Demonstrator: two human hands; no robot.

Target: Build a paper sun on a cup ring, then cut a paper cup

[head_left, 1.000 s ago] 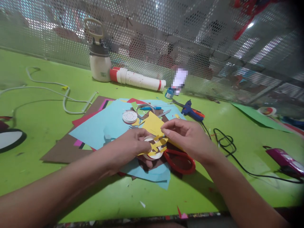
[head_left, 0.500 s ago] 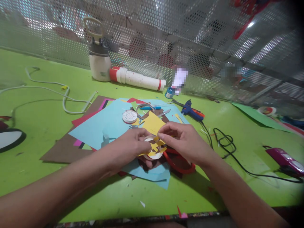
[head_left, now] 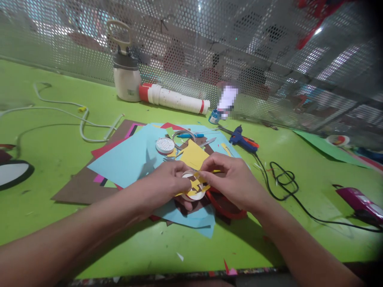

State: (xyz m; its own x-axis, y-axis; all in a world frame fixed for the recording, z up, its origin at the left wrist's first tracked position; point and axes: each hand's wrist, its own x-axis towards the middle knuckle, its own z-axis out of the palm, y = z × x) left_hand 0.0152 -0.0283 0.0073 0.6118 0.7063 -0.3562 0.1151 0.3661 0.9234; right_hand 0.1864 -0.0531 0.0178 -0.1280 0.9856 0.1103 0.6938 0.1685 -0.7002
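Head view. Landmark: the white round piece (head_left: 196, 195), held up over the paper pile. Left hand (head_left: 167, 181) on its left side — thumb on top, fingers curled beneath, grip closed firmly on the rim. Yellow paper cutout (head_left: 195, 185) lies across its face, with brown showing through the gaps. Right hand (head_left: 230, 175) at its upper right: thumb and index nearly together at the cutout's edge; whether they pinch the paper cannot be told, as the tips hide the contact.

Just beyond the round piece: yellow sheet (head_left: 193, 153). Farther beyond, to its left, a speckled white disc (head_left: 165, 145); straight beyond, a blue marker (head_left: 190, 136). Just right of it, partly under the right hand, a red handle (head_left: 236, 215). To its left, a large light-blue sheet (head_left: 119, 159). Well beyond it, to the right, a blue glue gun (head_left: 241, 139); well beyond, to the left — a white bottle (head_left: 128, 83), upright, touching a white tube (head_left: 179, 100) lying on its side.
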